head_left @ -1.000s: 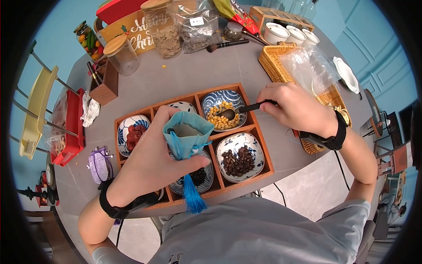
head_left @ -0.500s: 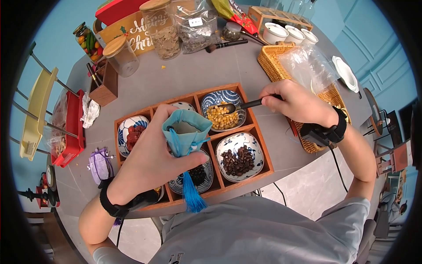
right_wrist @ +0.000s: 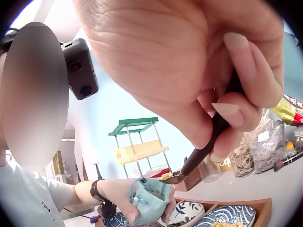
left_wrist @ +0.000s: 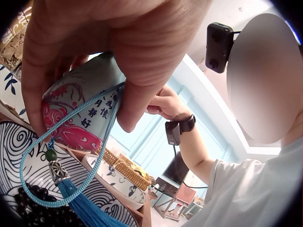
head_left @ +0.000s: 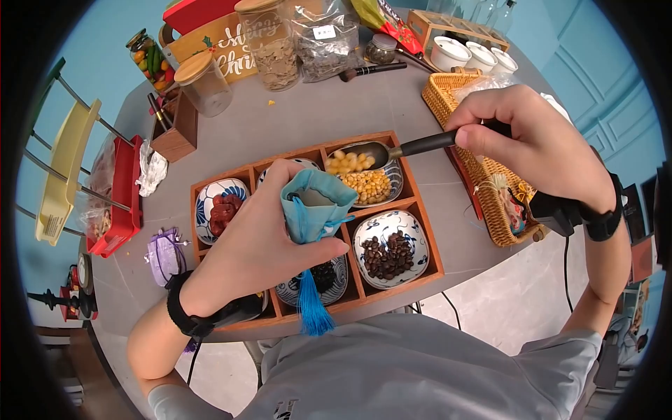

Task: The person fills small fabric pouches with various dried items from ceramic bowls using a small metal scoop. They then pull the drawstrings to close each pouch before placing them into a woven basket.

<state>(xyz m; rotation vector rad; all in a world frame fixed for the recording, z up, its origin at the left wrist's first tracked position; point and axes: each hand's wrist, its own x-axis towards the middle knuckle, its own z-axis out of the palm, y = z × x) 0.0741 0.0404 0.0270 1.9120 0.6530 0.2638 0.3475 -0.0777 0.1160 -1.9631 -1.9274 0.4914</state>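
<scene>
My left hand (head_left: pixel 255 245) grips a light blue drawstring pouch (head_left: pixel 315 210), its mouth facing up and a blue tassel (head_left: pixel 315 308) hanging below. In the left wrist view the pouch (left_wrist: pixel 90 104) shows pink print and dark characters. My right hand (head_left: pixel 535 143) pinches the black handle of a spoon (head_left: pixel 427 144). Yellow kernels fill the spoon's bowl, raised over the blue-patterned dish of kernels (head_left: pixel 371 187) and to the upper right of the pouch. In the right wrist view the spoon (right_wrist: pixel 194 161) stands near the pouch (right_wrist: pixel 150 198).
A divided wooden tray (head_left: pixel 420 241) holds dishes of dark brown beans (head_left: pixel 387 255), red pieces (head_left: pixel 224 210) and black pieces. A wicker basket (head_left: pixel 490 189) lies to the right, a purple pouch (head_left: pixel 165 255) to the left. Jars, bags and a brush (head_left: pixel 374 71) stand or lie at the back.
The right hand has lifted the spoon out of the dish with yellow kernels in it. The left hand still grips the pouch above the tray. The head view has shifted slightly.
</scene>
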